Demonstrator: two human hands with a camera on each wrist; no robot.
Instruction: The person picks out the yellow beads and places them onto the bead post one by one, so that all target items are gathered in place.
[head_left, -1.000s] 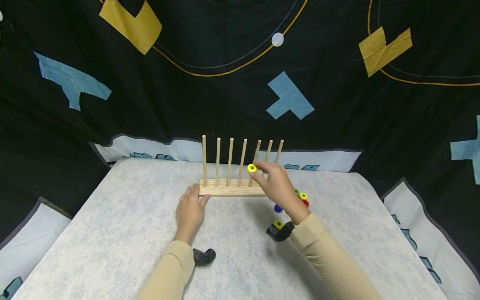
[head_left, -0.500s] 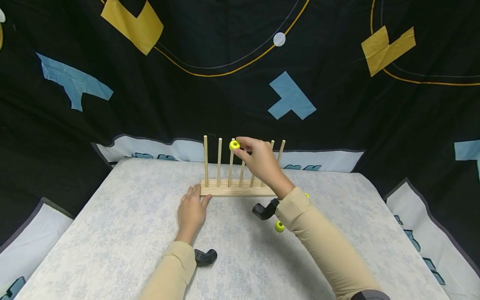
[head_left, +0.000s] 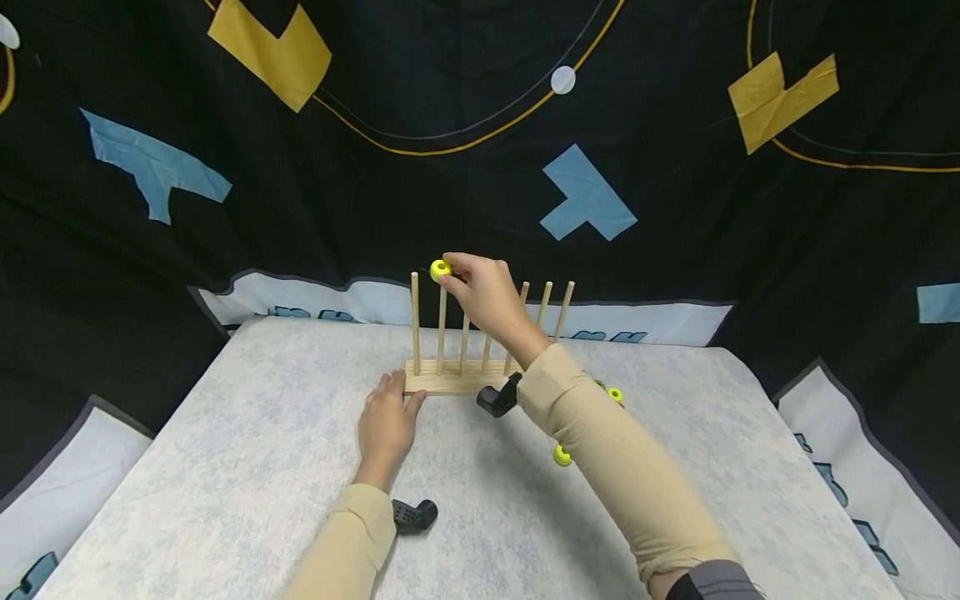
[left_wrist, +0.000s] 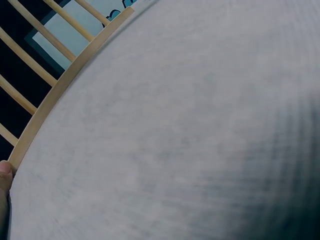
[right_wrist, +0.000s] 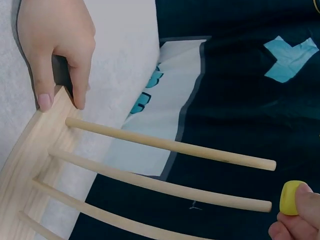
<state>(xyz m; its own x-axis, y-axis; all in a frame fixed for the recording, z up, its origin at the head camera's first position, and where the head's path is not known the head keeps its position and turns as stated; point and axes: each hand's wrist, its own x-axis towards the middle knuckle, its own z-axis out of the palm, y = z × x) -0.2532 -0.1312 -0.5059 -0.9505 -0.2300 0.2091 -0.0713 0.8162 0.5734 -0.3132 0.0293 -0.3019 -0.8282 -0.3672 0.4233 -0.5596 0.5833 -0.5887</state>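
My right hand (head_left: 487,296) pinches a yellow bead (head_left: 440,270) between thumb and fingers. The bead is just off the tip of the second peg (right_wrist: 200,192) from the left, a small gap showing in the right wrist view. That peg belongs to a pale wooden peg rack (head_left: 450,383), whose upright pegs carry no beads where they show. At the rack's left end my left hand (head_left: 386,425) holds the base, thumb on the front edge and a finger round the corner. My right hand and forearm hide part of the rack in the head view.
Another yellow bead (head_left: 562,455) lies on the pale tabletop (head_left: 247,450) beside my right sleeve. Behind that sleeve show one more yellow bead (head_left: 615,395) and part of a green bead (head_left: 600,384). A black curtain (head_left: 450,208) hangs behind the table.
My right hand has carried the yellow bead left and up, from in front of the pegs to the second peg's tip. The left hand has stayed on the rack's end.
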